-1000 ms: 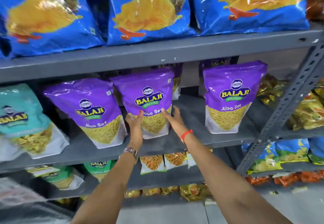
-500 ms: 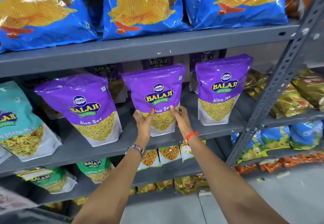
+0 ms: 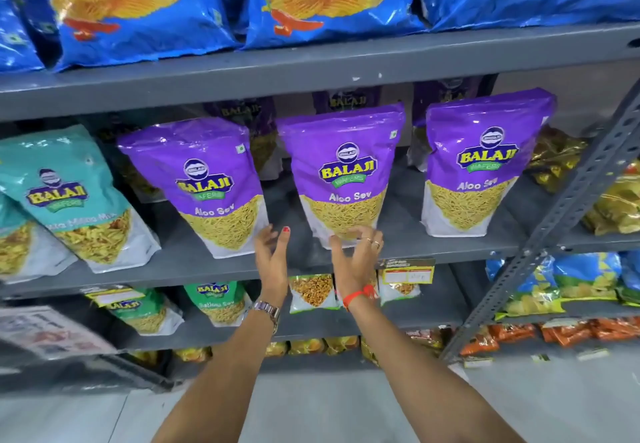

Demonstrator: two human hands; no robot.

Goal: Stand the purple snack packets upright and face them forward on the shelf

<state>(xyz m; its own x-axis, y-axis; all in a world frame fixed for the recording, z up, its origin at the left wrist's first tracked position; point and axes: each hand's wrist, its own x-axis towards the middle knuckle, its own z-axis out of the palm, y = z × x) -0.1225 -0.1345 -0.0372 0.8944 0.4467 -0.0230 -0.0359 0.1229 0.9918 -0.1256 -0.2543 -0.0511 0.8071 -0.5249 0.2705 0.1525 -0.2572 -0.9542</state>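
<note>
My left hand is centre frame, fingers spread loose, holding nothing; it sits in the gap btwn the left purple packet and the middle purple packet, apart from both. My right hand is just right of it, fingers splayed and curled, blurred; fingertips overlap the middle pkt's bottom edge, can't tell if touching, not gripping.

Three purple Aloo Sev pkts stand upright, labels fwd, across the mid-frame grey shelf: left, middle, and the right purple packet. More purple pkts stand behind in shadow, details unclear. Teal packet leans at mid-left on the same shelf. Blue chip bags fill the upper shelf across the top of frame. Green packet and small pkts on the lower shelf below centre. Perforated grey upright runs diagonally at right, yellow packs beyond it at mid-right. Price tag on the shelf lip right of my right hand. Pale floor at bottom.

Vs 0.5 s ago: both hands were clasping the middle pkt's lower sides; now they're let go and lower, pkt stands alone. Vs 1 s ago the pkt sits further right, more evenly spaced.
</note>
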